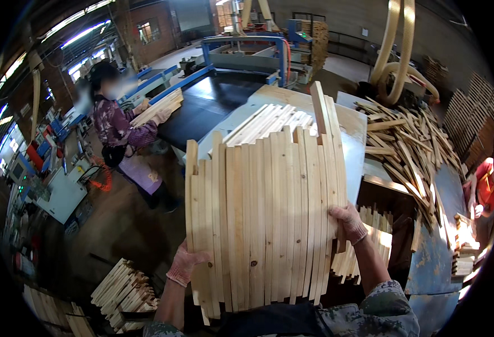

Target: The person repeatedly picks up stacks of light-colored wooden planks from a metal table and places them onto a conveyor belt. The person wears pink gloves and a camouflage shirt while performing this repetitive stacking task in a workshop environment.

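Note:
A wide bundle of pale wooden strips [264, 219] stands side by side in front of me, their far ends uneven. My left hand [186, 264], in a pinkish work glove, grips its left edge with the thumb over the face. On the other edge, my right hand [349, 222], gloved alike, clamps the strips inward. One strip [318, 106] at the far right sticks up well beyond the others. Just behind the bundle, more wooden strips [272, 121] lie on a pale worktable [355, 143].
A dark conveyor belt [216, 98] runs beyond the table; a co-worker [115, 123] on its left holds several strips. Loose offcuts [410, 146] pile up at right, near another person in red [485, 188]. Stacked strips [124, 295] sit low left, others [365, 244] below my right hand.

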`<act>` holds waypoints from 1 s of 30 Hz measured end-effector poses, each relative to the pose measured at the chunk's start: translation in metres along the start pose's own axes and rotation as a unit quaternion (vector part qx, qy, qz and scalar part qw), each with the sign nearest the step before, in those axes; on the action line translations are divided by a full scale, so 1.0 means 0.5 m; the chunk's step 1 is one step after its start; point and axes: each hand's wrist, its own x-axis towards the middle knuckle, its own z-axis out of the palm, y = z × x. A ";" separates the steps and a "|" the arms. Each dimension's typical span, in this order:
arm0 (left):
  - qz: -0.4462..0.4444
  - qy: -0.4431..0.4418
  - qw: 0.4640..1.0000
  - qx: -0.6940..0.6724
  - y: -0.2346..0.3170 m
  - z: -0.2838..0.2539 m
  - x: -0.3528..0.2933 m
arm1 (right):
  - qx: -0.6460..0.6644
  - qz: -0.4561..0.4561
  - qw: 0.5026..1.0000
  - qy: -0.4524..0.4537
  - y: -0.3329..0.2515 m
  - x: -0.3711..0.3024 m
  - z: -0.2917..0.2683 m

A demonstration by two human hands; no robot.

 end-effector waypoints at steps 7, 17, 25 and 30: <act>0.067 0.061 0.994 -0.059 0.059 -0.170 -0.003 | 0.008 -0.005 0.994 -0.112 0.038 0.216 0.178; 0.077 0.082 0.993 -0.041 0.210 -0.334 0.251 | -0.004 -0.019 0.994 -0.107 -0.005 0.496 0.391; 0.044 0.040 0.998 0.012 0.346 -0.458 0.534 | -0.050 -0.028 0.997 -0.042 -0.004 0.723 0.482; 0.032 -0.069 0.995 -0.065 0.430 -0.479 0.696 | -0.027 -0.019 0.999 -0.033 -0.025 0.822 0.545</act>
